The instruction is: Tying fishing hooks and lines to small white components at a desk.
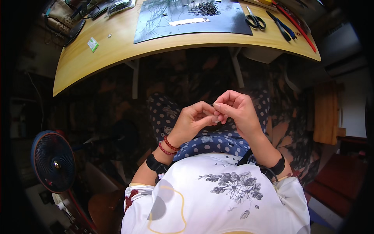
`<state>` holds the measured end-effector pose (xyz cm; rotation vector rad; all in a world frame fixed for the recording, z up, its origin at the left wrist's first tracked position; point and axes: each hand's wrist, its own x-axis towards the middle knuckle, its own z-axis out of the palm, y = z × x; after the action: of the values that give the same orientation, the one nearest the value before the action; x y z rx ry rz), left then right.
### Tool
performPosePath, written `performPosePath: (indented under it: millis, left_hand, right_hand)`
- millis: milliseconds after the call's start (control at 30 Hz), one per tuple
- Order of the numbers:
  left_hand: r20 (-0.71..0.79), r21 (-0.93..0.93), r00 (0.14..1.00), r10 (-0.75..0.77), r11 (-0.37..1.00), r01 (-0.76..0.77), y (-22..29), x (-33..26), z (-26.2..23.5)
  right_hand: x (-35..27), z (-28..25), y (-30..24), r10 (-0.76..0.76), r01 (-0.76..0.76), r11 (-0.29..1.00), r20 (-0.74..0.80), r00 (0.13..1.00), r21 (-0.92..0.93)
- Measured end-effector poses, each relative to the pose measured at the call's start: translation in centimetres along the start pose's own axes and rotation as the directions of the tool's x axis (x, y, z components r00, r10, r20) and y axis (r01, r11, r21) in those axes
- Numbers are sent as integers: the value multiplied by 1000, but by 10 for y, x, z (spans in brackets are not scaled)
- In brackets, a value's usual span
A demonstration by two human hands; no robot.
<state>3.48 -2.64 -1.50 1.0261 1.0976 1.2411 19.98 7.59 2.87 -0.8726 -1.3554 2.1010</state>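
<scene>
Wooden and curved, the counter [117, 50] carries a dark work mat [156, 27]; this mat is the landmark. Far below and left of the mat stands a blue fan [53, 161] on the floor. Well below the mat, over the lap, the left hand [193, 119] meets the right hand [235, 109], fingers of both narrowed to a pinch on a tiny dark piece [212, 105] held between them, too small to name. On the mat's upper right lies a heap of small dark rings [204, 8], with thin wires [156, 15] to its left. Right of the mat rest scissors [255, 20] and blue-handled pliers [281, 26]. Judging by the large heap, most pieces are not yet worked; I cannot see any finished work.
</scene>
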Motion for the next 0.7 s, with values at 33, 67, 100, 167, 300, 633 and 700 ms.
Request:
performPosePath:
  millis: [33, 67, 100, 167, 300, 633, 700]
  left_hand:
    - [-40, -49, 998, -39, 998, 37, -1, 0, -2]
    - [-79, -98, 994, -80, 993, 72, -1, -1, -5]
    - [-76, -101, 994, -81, 992, 73, 0, -2, -7]
    - [-94, 146, 994, -49, 987, 63, 6, -4, -10]
    - [-70, 692, 925, 373, 686, -225, 10, -2, -13]
    - [-200, 416, 870, 451, 843, -341, 37, 1, -10]
    - [-114, 558, 802, 587, 705, -437, 43, 3, -13]
  right_hand:
    - [-1, 0, -2, -18, 18, 999, -12, 1000, -34]
    - [-1, 0, -5, -17, 17, 999, -14, 1000, -37]
    - [-2, 0, -8, -2, 1, 999, -17, 1000, -42]
    - [-3, -1, -9, 15, -16, 999, -22, 1000, -48]
    - [0, -2, -9, 48, -48, 999, 2, 999, 15]
    - [5, -2, 0, 107, -120, 969, 68, 992, 217]
    - [4, -1, 4, 104, -117, 972, 74, 992, 202]
